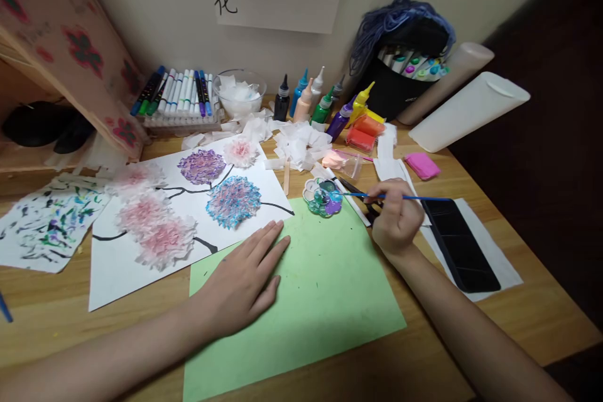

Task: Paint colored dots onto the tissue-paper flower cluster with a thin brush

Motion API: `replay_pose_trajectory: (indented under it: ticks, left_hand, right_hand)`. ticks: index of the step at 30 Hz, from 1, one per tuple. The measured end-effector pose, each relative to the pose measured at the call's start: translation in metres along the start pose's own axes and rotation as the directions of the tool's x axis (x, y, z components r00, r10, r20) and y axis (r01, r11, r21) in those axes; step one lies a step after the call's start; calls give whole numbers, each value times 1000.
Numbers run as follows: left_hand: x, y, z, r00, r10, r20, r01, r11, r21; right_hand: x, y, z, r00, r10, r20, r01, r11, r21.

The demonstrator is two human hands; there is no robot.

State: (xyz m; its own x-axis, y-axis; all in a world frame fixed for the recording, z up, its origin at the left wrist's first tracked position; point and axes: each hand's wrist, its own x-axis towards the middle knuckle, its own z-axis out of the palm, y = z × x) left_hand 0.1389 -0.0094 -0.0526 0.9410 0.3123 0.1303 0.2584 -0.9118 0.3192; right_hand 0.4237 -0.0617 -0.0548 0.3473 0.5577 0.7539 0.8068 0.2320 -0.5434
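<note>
My left hand [249, 276] lies flat with fingers stretched, its palm on a green sheet of paper [325, 314] and its fingertips at the corner of a white sheet [127, 286]. That white sheet bears black painted branches and ruffled paper flowers in pink, a purple flower [201, 166] and a blue-edged flower [233, 201]. Pinched in my right hand [398, 217] is a thin blue paintbrush [414, 197]. Its tip reaches a flower-shaped paint palette [311, 198] whose wells hold blue, green and purple paint.
Several paint bottles [281, 100] stand along the wall, beside a glass bowl [240, 93] of tissue scraps and a stack of markers [181, 91]. To the right are a black phone [464, 245], a pink clay packet [422, 165] and a black marker bag [396, 88]. A paint-dabbed tissue [51, 220] lies left.
</note>
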Motion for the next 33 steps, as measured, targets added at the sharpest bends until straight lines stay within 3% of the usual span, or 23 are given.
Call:
replay_pose_trajectory:
  ticks: [3, 6, 8, 10, 17, 33]
  left_hand:
    - [0, 1, 0, 1000, -16, 22, 16, 1000, -12]
    - [0, 2, 0, 999, -25, 38, 26, 999, -30]
    - [0, 1, 1, 999, -25, 30, 27, 998, -52]
    - [0, 1, 2, 1000, -25, 19, 26, 997, -72]
    - [1, 2, 2, 999, -35, 25, 38, 994, -106]
    - [1, 2, 2, 1000, -28, 5, 28, 995, -91]
  right_hand:
    - [-8, -17, 12, 997, 35, -69, -23, 987, 157]
    - [-19, -39, 28, 992, -3, 124, -40, 938, 345]
    - [-24, -50, 37, 965, -77, 251, -30, 918, 395]
    - [-25, -57, 45, 943, -133, 304, -4, 911, 411]
    - [-22, -63, 56, 924, -207, 320, 63, 912, 406]
    - [-22, -65, 57, 915, -205, 348, 50, 912, 406]
